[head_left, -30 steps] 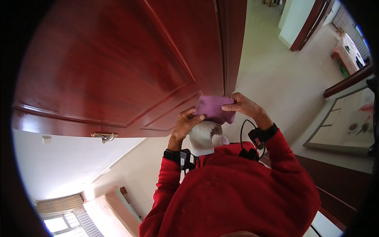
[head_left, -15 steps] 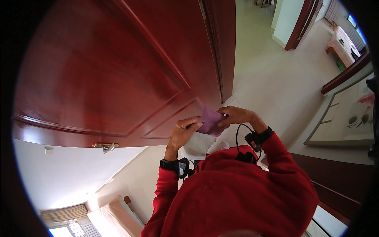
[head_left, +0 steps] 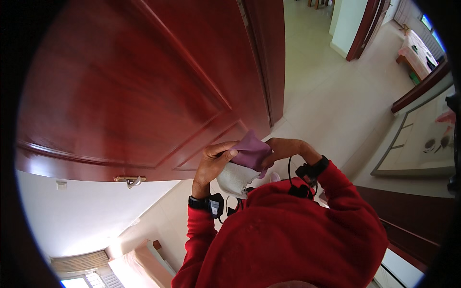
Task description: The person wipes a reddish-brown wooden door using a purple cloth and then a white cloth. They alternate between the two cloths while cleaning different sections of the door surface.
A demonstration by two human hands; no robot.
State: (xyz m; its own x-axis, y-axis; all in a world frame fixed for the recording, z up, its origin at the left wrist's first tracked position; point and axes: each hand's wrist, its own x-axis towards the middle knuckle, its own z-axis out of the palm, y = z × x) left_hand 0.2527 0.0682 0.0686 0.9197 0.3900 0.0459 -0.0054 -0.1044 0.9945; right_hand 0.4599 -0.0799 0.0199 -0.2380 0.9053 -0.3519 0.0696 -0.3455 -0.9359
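Observation:
Between my hands is a purple cloth (head_left: 250, 150), bunched and folded, in front of the lower part of a red-brown wooden door (head_left: 129, 91). My left hand (head_left: 211, 161) pinches its left side, thumb on top. At its right side, my right hand (head_left: 284, 150) grips the cloth, with the fingertips partly hidden behind it. Below the cloth hangs a white, towel-like cloth (head_left: 235, 178) with a fuzzy surface; what holds it up is hidden, though it is close to my left hand. Both wrists carry black strapped devices with a cable.
The door has a metal handle (head_left: 129, 180) near its lower edge. A framed picture (head_left: 418, 139) is at the right, above a dark wooden piece (head_left: 403, 216). Pale tiled floor (head_left: 336, 101) stretches beyond, with beds at the far right and lower left.
Both hands have shifted slightly, the left one leftward and the right one a little down. The purple cloth is folded differently, its lower edge hanging further down. More of the white cloth's fuzzy side shows.

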